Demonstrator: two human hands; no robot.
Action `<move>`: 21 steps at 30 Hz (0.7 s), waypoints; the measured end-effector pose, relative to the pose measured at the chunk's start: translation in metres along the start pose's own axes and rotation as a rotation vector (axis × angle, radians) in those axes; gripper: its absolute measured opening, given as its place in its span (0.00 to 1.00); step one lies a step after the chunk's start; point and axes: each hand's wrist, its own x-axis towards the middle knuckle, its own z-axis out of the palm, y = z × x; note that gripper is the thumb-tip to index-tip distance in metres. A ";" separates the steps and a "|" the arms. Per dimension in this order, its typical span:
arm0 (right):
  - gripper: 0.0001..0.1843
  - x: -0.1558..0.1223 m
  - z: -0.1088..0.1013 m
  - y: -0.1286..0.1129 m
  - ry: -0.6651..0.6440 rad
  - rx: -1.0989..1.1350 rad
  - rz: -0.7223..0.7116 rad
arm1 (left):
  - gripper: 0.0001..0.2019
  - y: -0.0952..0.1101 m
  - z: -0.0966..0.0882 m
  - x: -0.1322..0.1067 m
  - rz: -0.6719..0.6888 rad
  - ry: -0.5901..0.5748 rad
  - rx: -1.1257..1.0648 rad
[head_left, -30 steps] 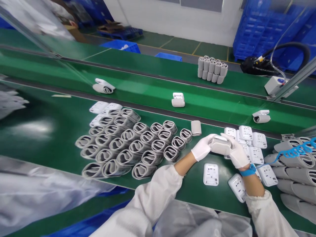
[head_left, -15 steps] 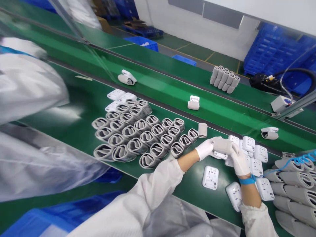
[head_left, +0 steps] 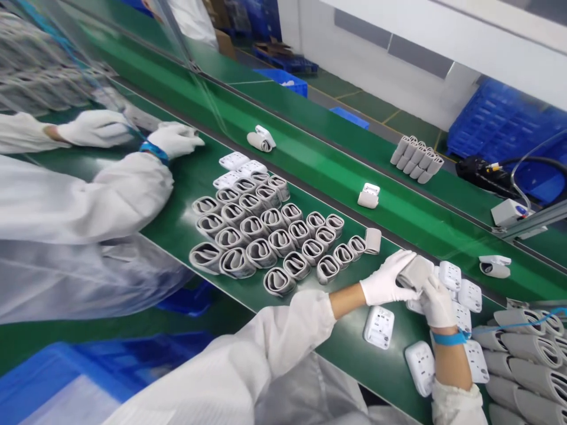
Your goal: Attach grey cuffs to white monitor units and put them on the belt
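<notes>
My left hand (head_left: 387,278), in a white glove, grips one side of a grey rolled cuff (head_left: 416,271). On the other side, the gloved fingers of my right hand (head_left: 437,300) are closed on the same cuff; a blue band circles that wrist. Whatever lies beneath the cuff is hidden by the hands. A white plastic unit (head_left: 379,327) rests on the green bench just below my left hand, and another white unit (head_left: 419,368) lies left of my right forearm. Several more white units (head_left: 469,295) are grouped to the right of my right hand.
Rows of rolled grey cuffs (head_left: 252,227) stand left of my hands. More cuffs are stacked (head_left: 527,354) at the right edge. Behind the bench, a green conveyor (head_left: 310,159) carries cuffs with white units. At left, a co-worker's gloved hands (head_left: 170,140) are over the bench.
The view has shifted, bringing the co-worker's hands into sight. The cuff in my hands has turned from level to tilted, and the white unit seen under it is now hidden.
</notes>
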 end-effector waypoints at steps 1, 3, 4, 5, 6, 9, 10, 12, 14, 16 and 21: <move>0.20 -0.001 0.000 0.001 -0.003 0.043 0.026 | 0.58 0.000 -0.001 0.000 0.010 0.000 -0.038; 0.22 -0.002 0.002 -0.001 -0.013 0.162 0.130 | 0.60 0.001 -0.003 0.002 0.027 -0.025 -0.093; 0.23 -0.003 0.004 -0.003 -0.019 0.238 0.199 | 0.59 0.002 -0.004 0.002 0.036 -0.044 -0.091; 0.24 -0.003 0.006 -0.006 -0.028 0.317 0.271 | 0.59 0.003 -0.004 0.003 0.045 -0.057 -0.074; 0.26 -0.003 0.008 -0.008 -0.040 0.386 0.333 | 0.58 0.005 -0.005 0.003 0.050 -0.062 -0.045; 0.31 0.000 0.012 -0.013 -0.059 0.519 0.440 | 0.57 0.010 -0.006 0.003 0.049 -0.045 0.055; 0.31 0.003 0.012 -0.015 -0.051 0.538 0.449 | 0.57 0.011 -0.006 0.003 0.046 -0.026 0.080; 0.31 0.014 0.006 -0.019 -0.020 0.547 0.455 | 0.59 0.011 -0.004 0.003 0.039 0.026 0.109; 0.32 0.035 -0.008 -0.022 0.042 0.511 0.467 | 0.63 0.008 -0.002 0.004 0.031 0.094 0.111; 0.33 0.066 -0.027 -0.023 0.136 0.411 0.454 | 0.62 0.004 -0.001 0.006 0.000 0.151 0.098; 0.26 0.155 -0.058 -0.003 0.198 0.031 0.323 | 0.42 -0.008 0.000 0.010 -0.168 0.120 0.138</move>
